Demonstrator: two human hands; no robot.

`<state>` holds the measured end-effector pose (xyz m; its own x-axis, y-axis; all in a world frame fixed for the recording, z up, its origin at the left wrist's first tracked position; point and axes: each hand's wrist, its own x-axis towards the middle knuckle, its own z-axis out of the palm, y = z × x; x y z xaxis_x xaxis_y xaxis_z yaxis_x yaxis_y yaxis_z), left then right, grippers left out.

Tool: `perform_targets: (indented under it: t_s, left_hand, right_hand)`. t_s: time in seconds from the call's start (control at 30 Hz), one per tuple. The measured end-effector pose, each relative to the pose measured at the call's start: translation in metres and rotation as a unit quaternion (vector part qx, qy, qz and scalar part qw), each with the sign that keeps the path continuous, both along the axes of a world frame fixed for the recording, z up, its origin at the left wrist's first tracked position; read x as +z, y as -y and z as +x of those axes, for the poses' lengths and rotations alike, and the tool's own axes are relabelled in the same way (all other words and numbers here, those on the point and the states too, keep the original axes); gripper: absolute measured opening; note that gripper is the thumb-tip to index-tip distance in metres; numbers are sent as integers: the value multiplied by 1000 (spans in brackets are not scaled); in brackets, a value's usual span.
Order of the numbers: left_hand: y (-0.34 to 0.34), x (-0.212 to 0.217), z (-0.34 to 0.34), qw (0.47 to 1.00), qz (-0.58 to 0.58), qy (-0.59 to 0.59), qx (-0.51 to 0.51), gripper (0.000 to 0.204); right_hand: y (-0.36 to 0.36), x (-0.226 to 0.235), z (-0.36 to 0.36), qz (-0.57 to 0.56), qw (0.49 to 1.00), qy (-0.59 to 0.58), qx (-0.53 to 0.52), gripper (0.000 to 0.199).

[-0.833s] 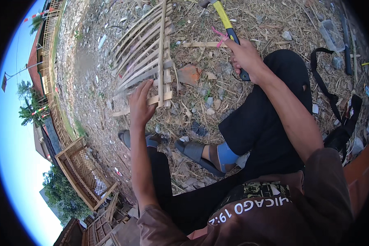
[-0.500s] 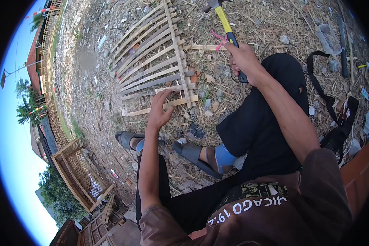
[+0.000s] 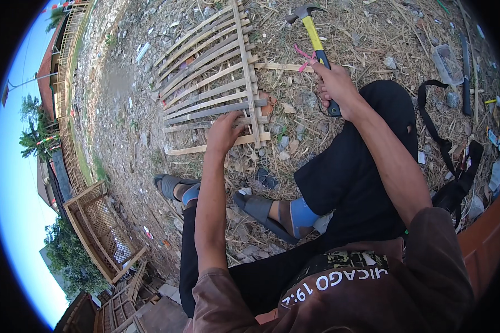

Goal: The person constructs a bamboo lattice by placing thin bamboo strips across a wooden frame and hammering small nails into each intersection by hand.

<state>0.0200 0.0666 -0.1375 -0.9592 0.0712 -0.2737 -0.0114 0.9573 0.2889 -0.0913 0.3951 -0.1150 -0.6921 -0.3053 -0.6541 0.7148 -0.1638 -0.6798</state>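
Observation:
A panel of thin wooden slats (image 3: 205,90) fixed across a long batten (image 3: 245,72) lies on the ground ahead of me. My left hand (image 3: 224,133) is at its near end, thumb and fingers bent around a slat (image 3: 254,120) close to the batten. Part of that slat is hidden by the hand. My right hand (image 3: 339,89) grips the black lower handle of a claw hammer (image 3: 315,39), whose head points away from me. The handle is yellow higher up. Beside this hand, a pink ribbon (image 3: 305,57) is tied to a single wooden strip (image 3: 283,66).
At the right lie a clear plastic container (image 3: 448,65), a dark long-handled tool (image 3: 465,75) and a black strap (image 3: 436,133). My sandalled feet (image 3: 264,213) rest near the panel. A wooden lattice frame (image 3: 106,233) stands at the left, with bamboo fencing beyond.
My left hand has moved slightly forward and right, and its spread fingers have closed in around a slat. My right hand still holds the hammer, almost unmoved.

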Motion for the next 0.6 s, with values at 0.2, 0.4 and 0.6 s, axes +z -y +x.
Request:
perform_targets:
  t_s: [0.2,0.4,0.6]
  left_hand:
    - [-3,0,-1,998,-45,-12,-31,33]
    - [-12,7,-1,994,-87,-7,-68,30]
    - [-17,8,-1,993,-102,27,-55,31]
  right_hand:
    - [1,0,1,-2,1000,-4,9,34]
    - [0,0,0,1,1000,12,9,31]
    - [-1,-1,-1,2,1000,6,15,31]
